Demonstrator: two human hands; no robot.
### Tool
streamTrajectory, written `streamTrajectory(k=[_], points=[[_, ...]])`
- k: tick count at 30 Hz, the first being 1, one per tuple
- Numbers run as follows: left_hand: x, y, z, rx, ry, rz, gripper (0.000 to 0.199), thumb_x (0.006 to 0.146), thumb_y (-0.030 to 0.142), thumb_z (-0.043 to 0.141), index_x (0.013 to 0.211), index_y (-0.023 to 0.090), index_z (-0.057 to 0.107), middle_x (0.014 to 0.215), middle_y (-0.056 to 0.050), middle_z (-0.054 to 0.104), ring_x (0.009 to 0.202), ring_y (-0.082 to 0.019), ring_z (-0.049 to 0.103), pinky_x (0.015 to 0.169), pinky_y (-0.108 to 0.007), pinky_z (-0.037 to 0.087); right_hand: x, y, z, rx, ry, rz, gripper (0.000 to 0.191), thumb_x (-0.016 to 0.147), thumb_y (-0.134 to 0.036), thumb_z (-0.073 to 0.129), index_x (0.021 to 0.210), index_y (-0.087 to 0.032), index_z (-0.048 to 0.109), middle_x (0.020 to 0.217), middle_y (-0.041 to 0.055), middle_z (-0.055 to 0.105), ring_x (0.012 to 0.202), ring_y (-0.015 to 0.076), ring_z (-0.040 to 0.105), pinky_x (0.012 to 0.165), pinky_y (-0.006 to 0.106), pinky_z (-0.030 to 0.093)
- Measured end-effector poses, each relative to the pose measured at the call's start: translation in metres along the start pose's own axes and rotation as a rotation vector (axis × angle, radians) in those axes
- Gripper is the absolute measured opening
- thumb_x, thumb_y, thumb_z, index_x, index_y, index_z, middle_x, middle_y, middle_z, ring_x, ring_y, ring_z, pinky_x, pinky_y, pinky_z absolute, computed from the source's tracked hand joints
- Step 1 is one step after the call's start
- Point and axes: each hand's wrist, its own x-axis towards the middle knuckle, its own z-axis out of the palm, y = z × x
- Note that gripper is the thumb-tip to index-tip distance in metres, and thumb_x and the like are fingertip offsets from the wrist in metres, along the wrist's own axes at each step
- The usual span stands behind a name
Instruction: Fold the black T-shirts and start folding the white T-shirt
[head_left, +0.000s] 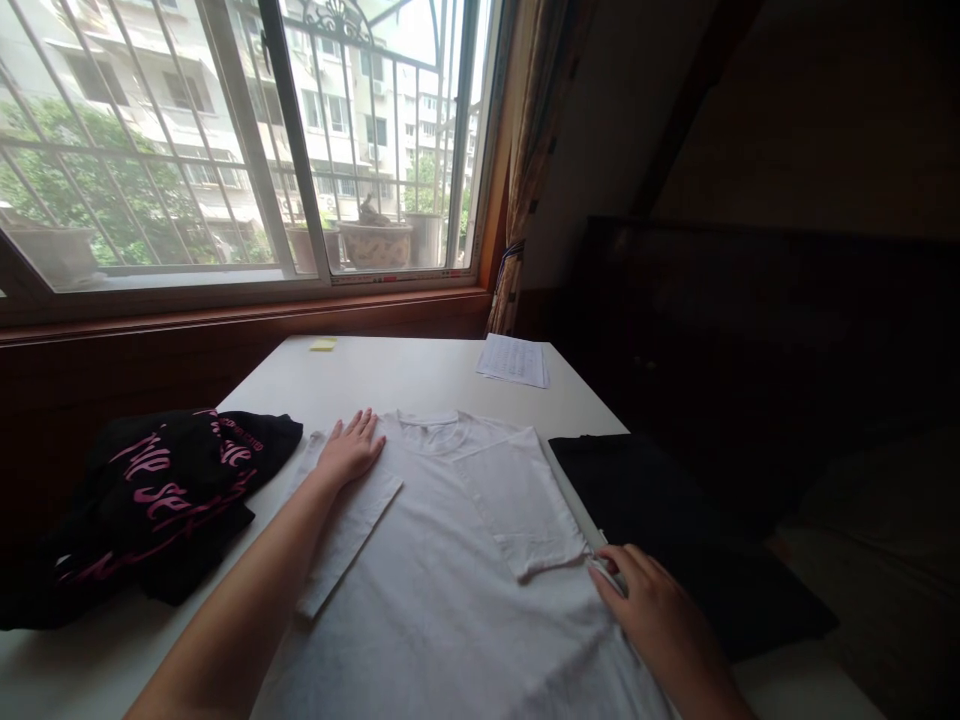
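Note:
A white T-shirt (427, 560) lies spread on a white table, its collar toward the window and both sleeves lying over its body. My left hand (351, 448) rests flat on the shirt's left shoulder, fingers stretched out. At the shirt's right edge, beside the tip of the right sleeve, my right hand (637, 590) pinches the white fabric between thumb and fingers.
On the left of the white table (405, 370) lies a bunched black garment (180, 490) with pink lettering. A dark folded cloth (675, 530) lies on the right. Papers (514, 360) and a yellow note (323, 344) are near the far edge, below the window.

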Motion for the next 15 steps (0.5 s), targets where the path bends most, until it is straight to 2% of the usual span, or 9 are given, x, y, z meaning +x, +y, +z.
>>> streamTrajectory(k=[6,12,15], points=[[-0.001,0.001,-0.001,-0.003,0.008,0.0,0.068,0.102,0.053,0.022,0.159,0.017,0.025,0.167,-0.007,0.014,0.155,-0.025,0.011,0.122,-0.052,0.014,0.013,-0.014,-0.013,-0.115,-0.128,0.104,0.021,0.093,-0.03,0.043,0.078,-0.025,0.057,0.081,0.0029,0.066,0.074,0.0198,0.065,0.059,0.03,0.039],[-0.001,0.001,-0.001,-0.006,0.016,-0.004,0.067,0.102,0.053,0.023,0.159,0.018,0.025,0.167,-0.007,0.015,0.155,-0.025,0.011,0.122,-0.052,0.013,0.01,-0.007,-0.008,-0.01,-0.127,0.141,0.02,0.091,-0.035,0.042,0.081,-0.025,0.056,0.085,0.0045,0.068,0.075,0.0209,0.065,0.061,0.031,0.04],[-0.001,0.001,0.0,-0.006,0.018,-0.006,0.067,0.102,0.053,0.023,0.159,0.018,0.025,0.167,-0.007,0.015,0.155,-0.025,0.011,0.122,-0.051,0.013,0.005,-0.004,-0.007,0.084,-0.197,0.206,0.024,0.091,-0.044,0.043,0.085,-0.026,0.057,0.083,0.0038,0.069,0.071,0.021,0.066,0.061,0.031,0.042]])
